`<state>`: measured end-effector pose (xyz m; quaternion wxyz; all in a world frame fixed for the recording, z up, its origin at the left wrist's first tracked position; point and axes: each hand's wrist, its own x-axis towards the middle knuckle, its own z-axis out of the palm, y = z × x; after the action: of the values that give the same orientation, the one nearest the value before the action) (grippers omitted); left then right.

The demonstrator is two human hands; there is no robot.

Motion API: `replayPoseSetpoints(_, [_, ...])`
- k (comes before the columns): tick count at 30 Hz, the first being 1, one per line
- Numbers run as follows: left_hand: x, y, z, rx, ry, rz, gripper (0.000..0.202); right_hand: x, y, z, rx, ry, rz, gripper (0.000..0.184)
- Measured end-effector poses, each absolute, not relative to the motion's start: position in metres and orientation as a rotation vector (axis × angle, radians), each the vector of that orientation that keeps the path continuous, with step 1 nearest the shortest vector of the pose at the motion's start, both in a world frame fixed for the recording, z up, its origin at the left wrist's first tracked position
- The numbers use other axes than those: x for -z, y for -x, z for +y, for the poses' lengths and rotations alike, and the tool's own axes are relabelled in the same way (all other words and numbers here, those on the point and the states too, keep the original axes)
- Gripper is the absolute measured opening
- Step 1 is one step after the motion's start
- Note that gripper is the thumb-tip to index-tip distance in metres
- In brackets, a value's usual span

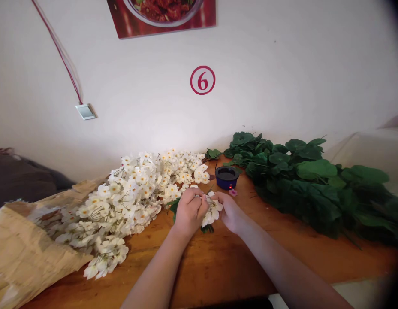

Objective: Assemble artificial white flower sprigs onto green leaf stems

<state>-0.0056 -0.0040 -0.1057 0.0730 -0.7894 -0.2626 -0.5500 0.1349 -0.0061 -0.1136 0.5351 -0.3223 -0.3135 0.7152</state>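
A bunch of white artificial flowers (212, 212) sits between my two hands, just above the table. My left hand (190, 210) is closed in a pinch at its left side, with the fingertips near the top of the bunch. On the other side, my right hand (229, 211) has its fingers bent around the top right of the petals; part of its grip is hidden. Dark green leaves (207, 228) show beneath the bunch, and another green leaf (173, 207) shows behind my left hand. Just beyond the hands stands a small dark blue pot (227, 179) with a lit red light.
White artificial flowers (134, 193) are heaped on the left, partly in a brown paper wrapper (31, 253). A pile of green leaves (292, 193) covers the right of the wooden table (218, 270). A small pink flower (233, 192) lies by the pot. The wall (266, 86) rises behind.
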Motion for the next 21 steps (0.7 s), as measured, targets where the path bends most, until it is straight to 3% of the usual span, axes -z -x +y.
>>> replayPoseSetpoints(6, [0.106, 0.001, -0.004, 1.85, 2.492, -0.977, 0.025, 0.118, -0.137, -0.004, -1.716, 0.566, -0.626, 0.011])
replayPoseSetpoints(11, [0.104, -0.005, -0.004, 1.639, 2.717, -0.927, 0.054, 0.119, -0.132, -0.006, -1.743, 0.487, -0.595, 0.018])
replayPoseSetpoints(15, [0.106, -0.007, -0.003, 1.336, 2.775, -0.929, 0.041, 0.115, -0.133, -0.008, -1.818, 0.522, -0.559, 0.025])
replayPoseSetpoints(21, [0.108, -0.004, -0.002, 1.188, 2.62, -1.031, 0.041, 0.117, -0.136, -0.003, -1.645, 0.564, -0.54, 0.012])
